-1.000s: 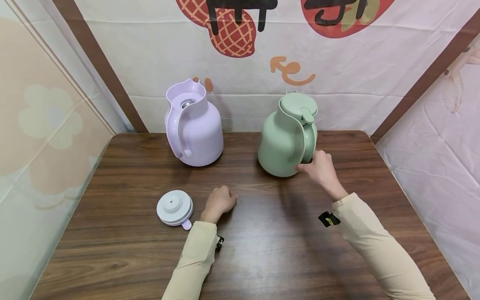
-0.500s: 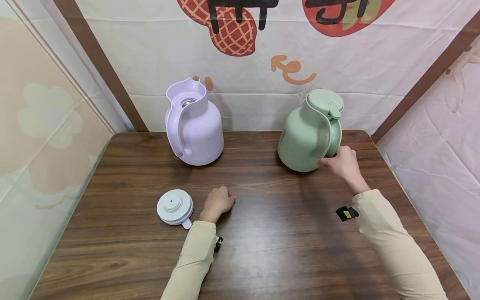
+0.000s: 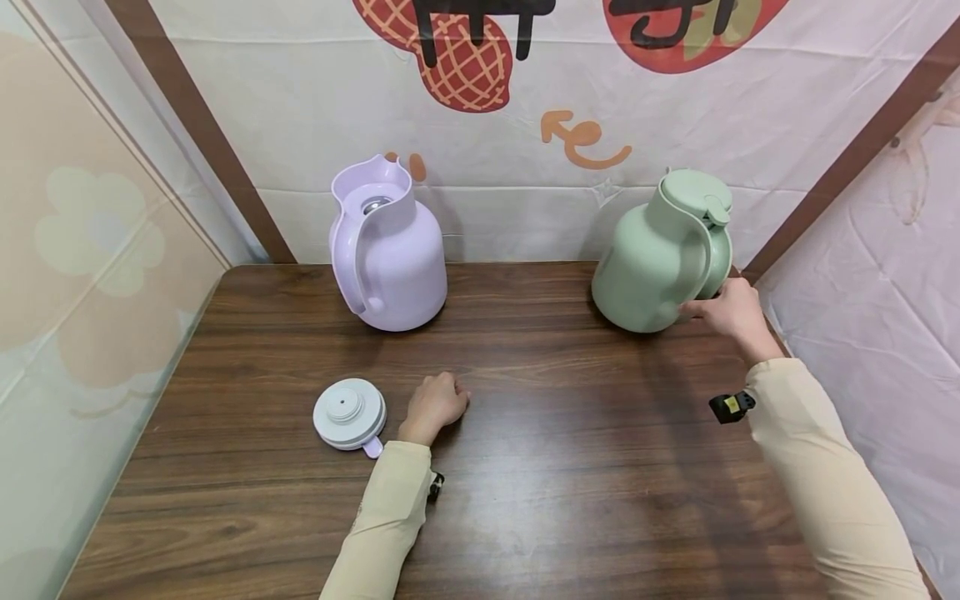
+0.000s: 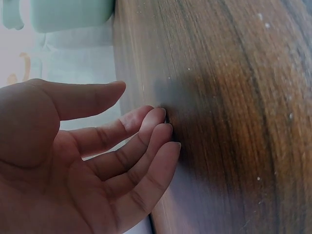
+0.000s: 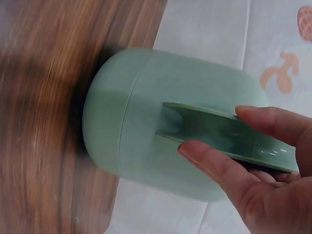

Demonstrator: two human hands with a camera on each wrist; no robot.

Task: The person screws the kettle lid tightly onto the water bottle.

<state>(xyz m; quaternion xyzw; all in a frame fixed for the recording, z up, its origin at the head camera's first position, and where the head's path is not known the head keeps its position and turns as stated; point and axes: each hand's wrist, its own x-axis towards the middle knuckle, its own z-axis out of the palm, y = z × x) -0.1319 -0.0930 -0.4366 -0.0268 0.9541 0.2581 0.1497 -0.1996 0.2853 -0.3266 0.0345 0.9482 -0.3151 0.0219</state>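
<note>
At the back right of the table is a light green thermos jug with its lid on. My right hand grips its handle, thumb on one edge and fingers on the other in the right wrist view. The jug leans a little; whether its base touches the table I cannot tell. My left hand rests on the table with fingers loosely bent, and the left wrist view shows nothing in its palm. Left of that hand lies a white round lid with a lilac tab.
A lilac thermos jug stands lidless at the back left, its handle toward the front left. The wooden table meets a printed cloth wall behind, and cloth walls rise on both sides.
My right hand has carried the green thermos jug to the right and slightly back, toward the table's far right corner. The left hand, lid and lilac jug have hardly moved.
</note>
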